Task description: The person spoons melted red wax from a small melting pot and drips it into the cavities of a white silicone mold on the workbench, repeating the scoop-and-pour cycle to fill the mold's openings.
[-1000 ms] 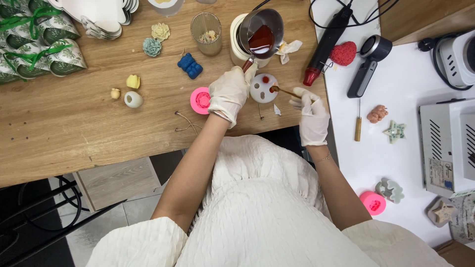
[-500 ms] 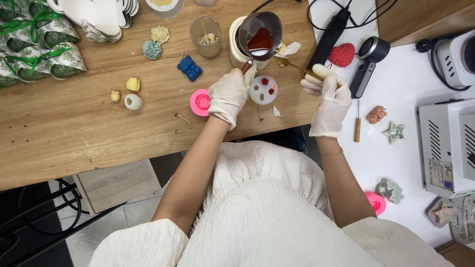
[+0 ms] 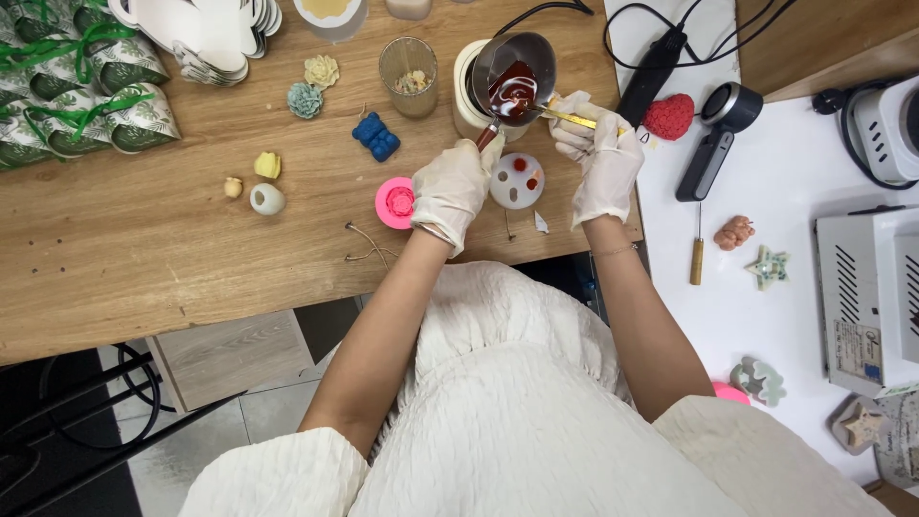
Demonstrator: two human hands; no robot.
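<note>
Both my hands wear white gloves. My left hand [image 3: 452, 187] grips the handle of a small metal pitcher [image 3: 514, 78] holding dark red melted wax, held above a cream round base. My right hand [image 3: 601, 153] holds a thin gold stick [image 3: 571, 119] whose tip reaches into the wax. A translucent round mould [image 3: 517, 181] with red spots lies on the wooden table [image 3: 172, 258] between my hands. A pink flower-shaped mould [image 3: 394, 202] sits just left of my left hand.
Small wax figures lie on the wood: a blue bear [image 3: 375, 137], yellow and white pieces [image 3: 267, 198], flowers [image 3: 305, 100]. A glass cup [image 3: 409, 63] stands by the pitcher. On the white table are a red heart [image 3: 668, 117], a black tool [image 3: 718, 134], an awl [image 3: 697, 251] and grey machines [image 3: 866, 297].
My right hand has risen from beside the translucent mould to the pitcher, bringing the stick's tip into the red wax. My left hand stays on the pitcher handle.
</note>
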